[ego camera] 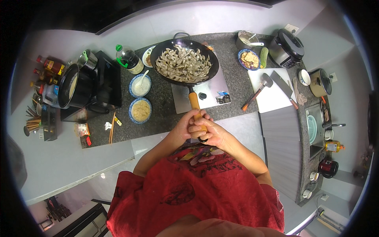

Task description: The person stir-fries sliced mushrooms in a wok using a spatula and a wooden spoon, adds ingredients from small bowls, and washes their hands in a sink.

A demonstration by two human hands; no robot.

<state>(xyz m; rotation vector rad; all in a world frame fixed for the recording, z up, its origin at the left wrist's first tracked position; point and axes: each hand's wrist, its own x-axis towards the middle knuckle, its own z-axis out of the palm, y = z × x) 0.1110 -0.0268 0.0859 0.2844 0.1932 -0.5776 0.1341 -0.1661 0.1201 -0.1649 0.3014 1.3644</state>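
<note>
Both my hands are wrapped around the wooden handle (194, 100) of a black wok (165, 77). My left hand (184, 126) grips it from the left, and my right hand (212, 129) overlaps it nearer the handle's end. Small grey-brown pieces (183, 63) of food, perhaps shrimp or little fish, are spread inside the wok. Beneath and in front of it shows a flat cooktop (182, 102) with a dark knob (202, 96). Whether the wok rests on the cooktop or is lifted, I cannot tell.
Left of the wok stand a bowl with a white spoon (140, 86), a bowl of pale yellow food (140, 110) and a dark sauce bottle (130, 60). At right, a white cutting board (259, 99) holds a spatula (262, 86) and a cleaver (281, 83), near a green gourd-like vegetable (263, 57).
</note>
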